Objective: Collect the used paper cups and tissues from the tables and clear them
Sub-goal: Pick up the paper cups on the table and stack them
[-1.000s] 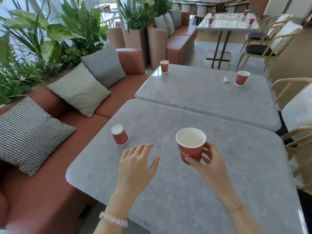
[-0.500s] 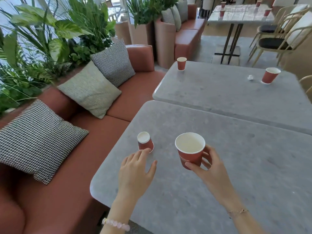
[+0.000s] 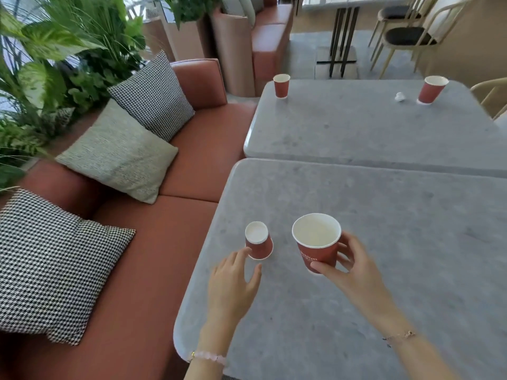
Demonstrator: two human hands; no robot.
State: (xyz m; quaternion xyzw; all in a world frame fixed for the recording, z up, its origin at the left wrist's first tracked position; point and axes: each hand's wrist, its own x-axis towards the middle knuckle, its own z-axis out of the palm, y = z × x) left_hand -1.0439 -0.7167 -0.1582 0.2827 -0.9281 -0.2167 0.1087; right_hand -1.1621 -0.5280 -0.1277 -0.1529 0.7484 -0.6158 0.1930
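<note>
The near counter [image 3: 397,283] is a grey stone slab with rounded corners. Its left edge runs along a red sofa [image 3: 164,242], with only a narrow gap between them. Its far edge nearly meets a second counter [image 3: 356,127] of the same stone, and a thin seam shows between the two. Most of the near counter's right half is bare stone.

Near its left edge an overturned cup [image 3: 259,244] stands mouth down, its white base facing up. The left hand [image 3: 233,283] reaches toward it over the counter, its grip released and its fingers spread. The index fingertip is at the cup's lower side, but I cannot tell whether it touches.

Just right of that cup, the right hand [image 3: 355,268] has its grip clasped around a red paper cup [image 3: 318,242], held upright over the near counter. The white inside looks empty. White lettering runs down its side, partly covered by the thumb and too blurred to read for certain.

Beyond the near counter, the second counter carries a small cup [image 3: 281,85] at its far left corner. Toward its far right stands a tilted-looking cup [image 3: 433,89], with a crumpled tissue [image 3: 400,96] just beside it. What these cups hold does not show.
</note>
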